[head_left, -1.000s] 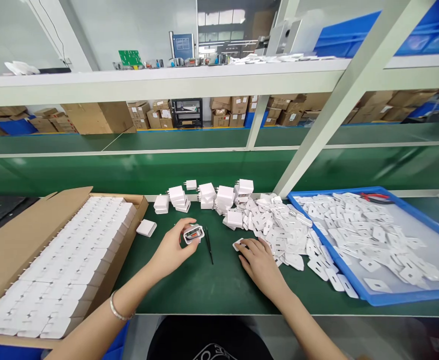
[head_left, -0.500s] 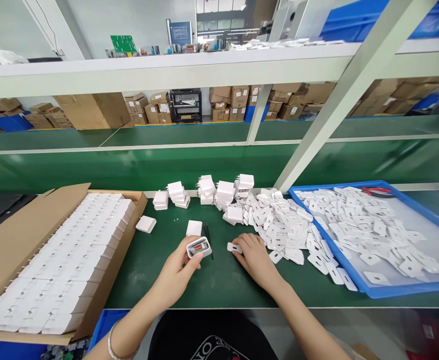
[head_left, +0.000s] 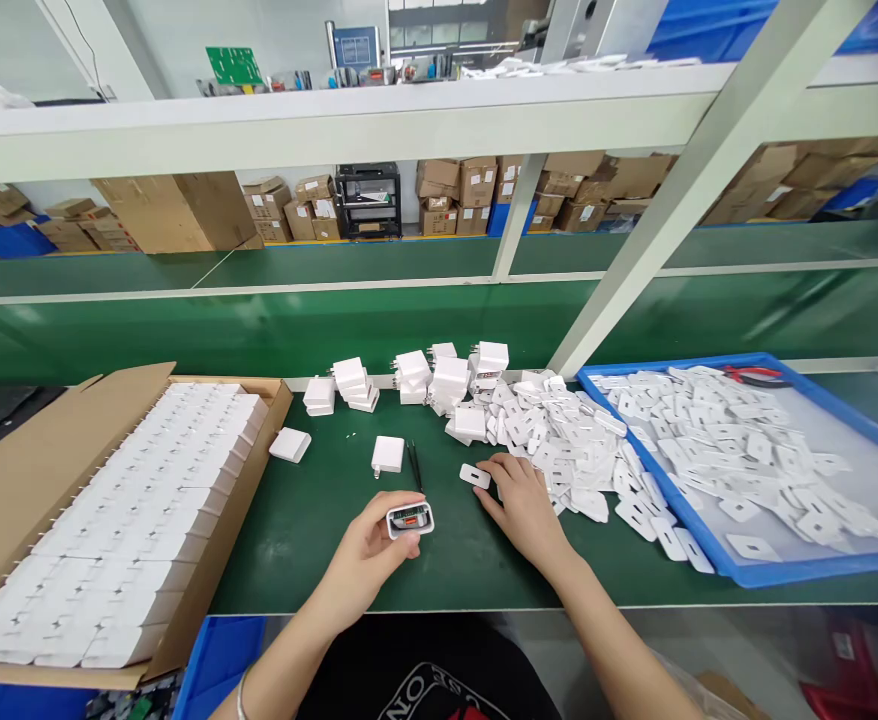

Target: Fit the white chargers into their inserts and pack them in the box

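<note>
Left grip (head_left: 368, 548) pinches housing (head_left: 411, 518); careless shift could knock tweezers (head_left: 414, 466) just beyond (right grip (head_left: 523, 505), by plate (head_left: 473, 476): pinch unclear).

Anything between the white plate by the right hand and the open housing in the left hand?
Nothing visible stands between the white plate and the open housing; the black tweezers lie beyond the housing, off that line.
</note>
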The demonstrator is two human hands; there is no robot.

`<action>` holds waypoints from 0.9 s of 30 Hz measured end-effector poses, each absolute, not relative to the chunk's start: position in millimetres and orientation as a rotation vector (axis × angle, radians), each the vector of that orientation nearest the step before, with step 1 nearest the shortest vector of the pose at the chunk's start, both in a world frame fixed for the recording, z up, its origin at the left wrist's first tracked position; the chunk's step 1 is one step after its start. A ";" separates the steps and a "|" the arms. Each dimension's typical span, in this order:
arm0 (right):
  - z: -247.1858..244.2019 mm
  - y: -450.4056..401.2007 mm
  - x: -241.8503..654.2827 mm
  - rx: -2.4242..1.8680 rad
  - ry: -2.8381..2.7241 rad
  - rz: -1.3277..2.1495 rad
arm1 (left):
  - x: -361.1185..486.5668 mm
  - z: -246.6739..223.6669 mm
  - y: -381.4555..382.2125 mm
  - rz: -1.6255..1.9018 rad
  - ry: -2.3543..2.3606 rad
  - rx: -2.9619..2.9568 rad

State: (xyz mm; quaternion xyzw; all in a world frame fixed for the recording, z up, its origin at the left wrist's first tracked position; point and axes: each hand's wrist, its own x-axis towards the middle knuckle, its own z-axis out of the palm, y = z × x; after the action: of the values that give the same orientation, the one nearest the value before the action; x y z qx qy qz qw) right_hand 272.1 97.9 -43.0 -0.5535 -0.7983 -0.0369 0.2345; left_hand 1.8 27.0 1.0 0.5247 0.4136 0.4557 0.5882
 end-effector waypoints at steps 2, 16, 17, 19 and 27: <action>-38.8 96.7 271.9 -1.501 -2.174 -0.041 | 2.3 3.6 26.5 1.083 0.927 1.251; 33.4 44.5 211.8 -0.796 -2.134 0.022 | 3.9 9.7 20.8 1.003 0.899 1.302; 32.6 45.0 211.1 -0.795 -2.160 0.030 | 3.9 10.4 20.1 0.999 0.920 1.298; 31.3 46.6 211.2 -0.797 -2.202 0.051 | 4.3 12.2 19.5 0.999 0.962 1.300; 29.1 51.4 218.2 -0.804 -2.223 0.205 | 7.7 12.3 21.8 1.029 0.997 1.300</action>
State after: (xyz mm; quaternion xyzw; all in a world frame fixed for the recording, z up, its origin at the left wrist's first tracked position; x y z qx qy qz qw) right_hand 218.2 51.4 29.1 -0.3140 -0.8685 0.0799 0.3751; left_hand 7.7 21.8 12.3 0.5531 0.4242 0.4381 0.5676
